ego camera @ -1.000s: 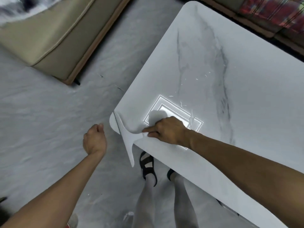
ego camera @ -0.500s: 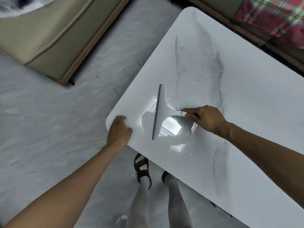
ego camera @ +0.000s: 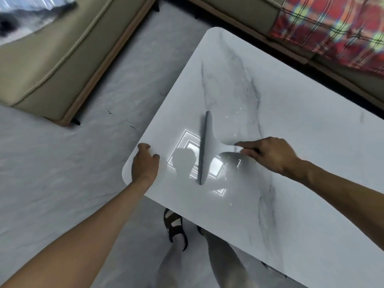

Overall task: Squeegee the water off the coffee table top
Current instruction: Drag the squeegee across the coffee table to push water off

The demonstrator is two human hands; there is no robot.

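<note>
Marbled coffee table top (ego camera: 311,125), pale floor (ego camera: 62,163) around. The right hand (ego camera: 270,156) curls round the handle of the squeegee (ego camera: 207,146), whose blade lies at its 9 o'clock. Further toward 9 o'clock, the left hand (ego camera: 145,165) rests flat, fingers relaxed, on the corner.

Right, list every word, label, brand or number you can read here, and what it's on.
None: no readable text anywhere.
The squeegee, coffee table top and plaid blanket bear no lettering.
The bright nested squares are a light reflection, not a sign.
</note>
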